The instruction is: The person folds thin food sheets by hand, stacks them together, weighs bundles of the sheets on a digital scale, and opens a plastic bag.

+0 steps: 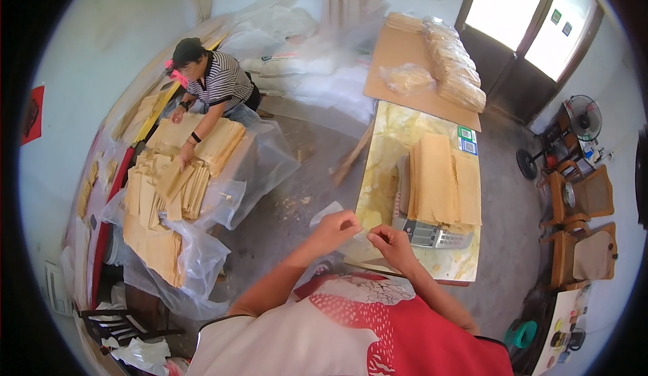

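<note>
My left hand [339, 230] is closed in a pinch above the near left corner of the table. Thin clear plastic film [327, 212] shows beside it and seems to run into its fingers. Close by on the right, my right hand [393, 246] is also closed, thumb against fingers; what it pinches is too thin to make out. Just beyond my right hand stands a digital scale [439, 237] with a grey keypad. A tall stack of tan, flat sheets [435, 180] rests on the scale, some folded over its side.
The scale stands on a yellow marbled table [378, 167]. Farther back, cardboard [398, 59] carries plastic-wrapped packs [453, 65]. At left a person in a striped top [226, 79] handles tan sheets [202, 140] over plastic sheeting. Wooden chairs [584, 197] and a fan [583, 118] stand right.
</note>
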### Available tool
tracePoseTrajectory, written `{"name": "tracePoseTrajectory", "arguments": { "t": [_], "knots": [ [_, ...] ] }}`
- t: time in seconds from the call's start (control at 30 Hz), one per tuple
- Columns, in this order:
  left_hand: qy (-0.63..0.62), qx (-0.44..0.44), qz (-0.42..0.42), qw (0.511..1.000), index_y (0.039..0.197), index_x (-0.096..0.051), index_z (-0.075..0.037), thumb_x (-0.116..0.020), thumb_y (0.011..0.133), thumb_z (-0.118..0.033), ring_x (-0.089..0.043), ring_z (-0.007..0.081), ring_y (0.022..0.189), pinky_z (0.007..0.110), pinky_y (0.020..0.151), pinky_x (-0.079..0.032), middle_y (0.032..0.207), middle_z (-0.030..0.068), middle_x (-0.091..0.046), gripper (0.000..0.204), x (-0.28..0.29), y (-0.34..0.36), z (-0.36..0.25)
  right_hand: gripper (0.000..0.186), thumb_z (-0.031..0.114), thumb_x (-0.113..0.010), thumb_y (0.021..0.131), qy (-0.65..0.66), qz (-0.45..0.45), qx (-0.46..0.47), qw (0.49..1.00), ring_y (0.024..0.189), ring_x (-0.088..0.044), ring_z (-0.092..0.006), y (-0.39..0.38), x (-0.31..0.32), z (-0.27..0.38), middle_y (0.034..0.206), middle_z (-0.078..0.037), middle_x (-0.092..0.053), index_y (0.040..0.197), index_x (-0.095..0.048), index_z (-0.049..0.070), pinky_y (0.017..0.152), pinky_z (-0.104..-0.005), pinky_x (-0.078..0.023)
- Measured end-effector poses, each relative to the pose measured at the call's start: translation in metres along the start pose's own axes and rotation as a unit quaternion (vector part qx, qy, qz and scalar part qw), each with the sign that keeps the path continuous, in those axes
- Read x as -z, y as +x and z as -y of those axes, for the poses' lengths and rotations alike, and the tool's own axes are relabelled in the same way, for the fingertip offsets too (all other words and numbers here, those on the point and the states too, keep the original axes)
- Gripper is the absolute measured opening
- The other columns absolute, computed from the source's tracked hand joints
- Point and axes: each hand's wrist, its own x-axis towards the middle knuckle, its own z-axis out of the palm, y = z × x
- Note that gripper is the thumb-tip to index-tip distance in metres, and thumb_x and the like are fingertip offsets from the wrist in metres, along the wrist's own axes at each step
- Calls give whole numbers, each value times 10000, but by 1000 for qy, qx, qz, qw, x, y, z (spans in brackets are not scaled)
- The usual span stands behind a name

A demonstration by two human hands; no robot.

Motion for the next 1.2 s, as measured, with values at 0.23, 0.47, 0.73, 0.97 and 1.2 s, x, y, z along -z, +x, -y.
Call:
{"name": "tracePoseTrajectory", "arguments": {
  "t": [0.23, 0.47, 0.73, 0.97, 1.2],
  "knots": [
    [60, -24, -32, 997, 839, -550, -41, -628, 745, -60, -536, 147, 623, 262, 586, -433, 716, 70, -552, 124, -13, -5, -4, 147, 148, -582, 872, 5, -10, -17, 1000, 616, -461, -55, -4, -14, -20, 678, 9, -548, 890, -604, 3, 552, -221, -389],
    [-87, 42, 30, 995, 893, -551, -44, -601, 749, -10, -529, 98, 715, 234, 645, -444, 803, 21, -541, 156, -27, -4, -2, 66, 100, -587, 846, 175, 5, -65, 983, 610, -457, -47, -9, -17, -13, 709, 30, -528, 855, -565, 38, 550, -202, -383],
    [-79, -18, -2, 997, 1026, -549, -63, -531, 695, 49, -494, 98, 883, 206, 663, -424, 1075, 42, -480, 350, -27, 1, 7, 32, 56, -574, 774, 441, -57, -174, 878, 621, -477, -77, -7, -24, -32, 703, 9, -545, 786, -551, 74, 565, -211, -378],
    [-104, -3, -36, 994, 1052, -549, -66, -516, 680, 55, -483, 128, 931, 222, 691, -427, 1130, 53, -456, 393, -17, 2, 21, 73, 44, -570, 784, 488, -70, -235, 838, 614, -487, -87, 0, -21, -25, 708, -1, -555, 753, -526, 94, 563, -222, -388],
    [17, -63, -66, 996, 1141, -549, -94, -490, 657, 72, -521, 159, 878, 248, 660, -438, 1239, 96, -417, 514, -1, 1, 14, 88, 17, -511, 850, 526, -146, -219, 809, 740, -621, -178, 13, -11, -44, 773, -84, -613, 802, -491, 87, 628, -284, -484]
  ]
}}
